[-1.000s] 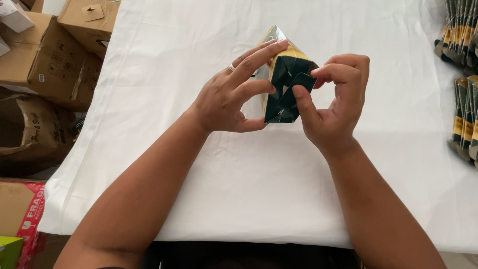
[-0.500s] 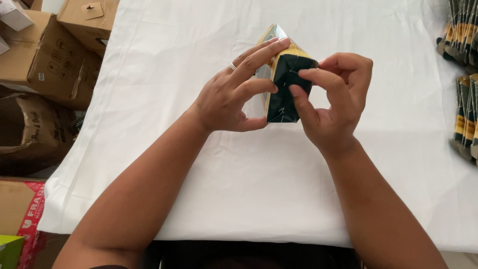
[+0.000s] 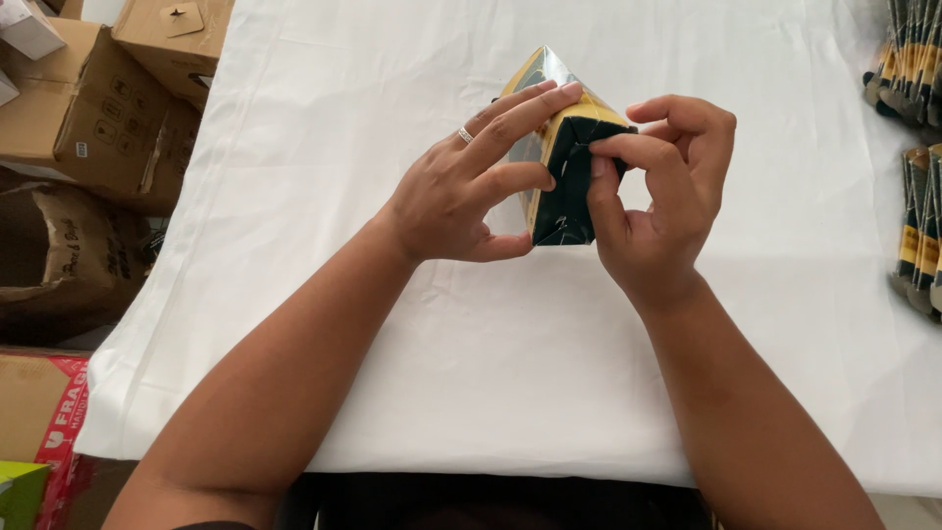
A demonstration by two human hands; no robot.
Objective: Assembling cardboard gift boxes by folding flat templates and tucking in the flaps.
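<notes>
Packing room — cardboard boxes [image 3: 88, 108], stacked packets [image 3: 917, 157]

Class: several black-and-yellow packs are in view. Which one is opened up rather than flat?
The black-and-yellow pack gripped by the left hand and right hand; the stacked packs at the cloth's right edge lie flat.

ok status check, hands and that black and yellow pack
Left hand and right hand both gripping black and yellow pack, above white tablecloth. Nothing in the way.
</notes>
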